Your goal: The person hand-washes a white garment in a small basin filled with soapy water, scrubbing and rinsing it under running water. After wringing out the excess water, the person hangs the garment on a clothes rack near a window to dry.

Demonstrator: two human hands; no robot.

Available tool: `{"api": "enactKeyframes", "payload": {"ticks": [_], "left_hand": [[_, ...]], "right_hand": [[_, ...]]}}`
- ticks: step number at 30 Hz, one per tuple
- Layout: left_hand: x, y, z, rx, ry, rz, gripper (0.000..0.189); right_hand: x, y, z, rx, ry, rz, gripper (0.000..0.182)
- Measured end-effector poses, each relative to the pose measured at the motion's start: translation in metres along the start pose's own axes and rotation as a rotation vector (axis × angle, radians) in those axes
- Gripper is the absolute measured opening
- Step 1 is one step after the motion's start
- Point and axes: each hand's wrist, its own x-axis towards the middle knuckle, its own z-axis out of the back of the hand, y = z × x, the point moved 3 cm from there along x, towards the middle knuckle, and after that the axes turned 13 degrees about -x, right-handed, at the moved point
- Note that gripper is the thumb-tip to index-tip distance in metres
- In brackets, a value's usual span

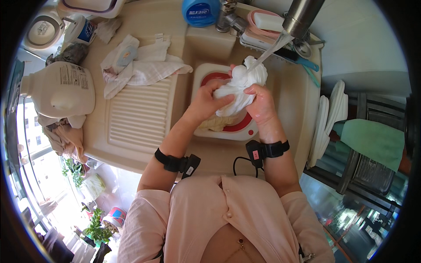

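Both of my hands grip a wet white cloth [241, 83], bunched up under the faucet [301, 19]. Running water [274, 46] pours onto its upper folds. My left hand [209, 102] holds the cloth's left side, thumb across the front. On the other side, my right hand [261, 103] pinches the fabric between thumb and fingers. Below them, a white basin with a red inner area [251, 126] sits in the sink [289, 98]. Some pale yellow fabric [217, 124] lies in that basin, partly hidden by the white cloth and my hands.
Left of the sink is a ribbed washboard [139, 118] with damp white cloths [148, 70] above it. A large detergent jug [62, 88] stands at the far left. Behind are a blue bottle [200, 13] and a blue-handled brush [297, 58]. A dark chair [361, 108] is at right.
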Motion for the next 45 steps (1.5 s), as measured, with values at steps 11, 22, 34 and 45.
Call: {"api": "enactKeyframes", "payload": {"ticks": [11, 22, 34, 45], "left_hand": [[-0.015, -0.028, -0.005, -0.645, -0.305, -0.117, 0.024], [0.008, -0.014, -0.053, 0.104, -0.010, -0.366, 0.016], [0.043, -0.008, -0.004, 0.708, -0.347, -0.333, 0.017], [0.012, 0.003, -0.003, 0.323, -0.011, -0.070, 0.049]], "right_hand": [[-0.006, -0.017, 0.014, -0.198, -0.103, -0.319, 0.035], [-0.006, -0.058, 0.014, -0.287, -0.087, 0.045, 0.048], [0.005, -0.035, 0.014, 0.125, -0.393, -0.117, 0.029], [0.009, -0.014, 0.033, 0.180, -0.301, -0.001, 0.040]]}}
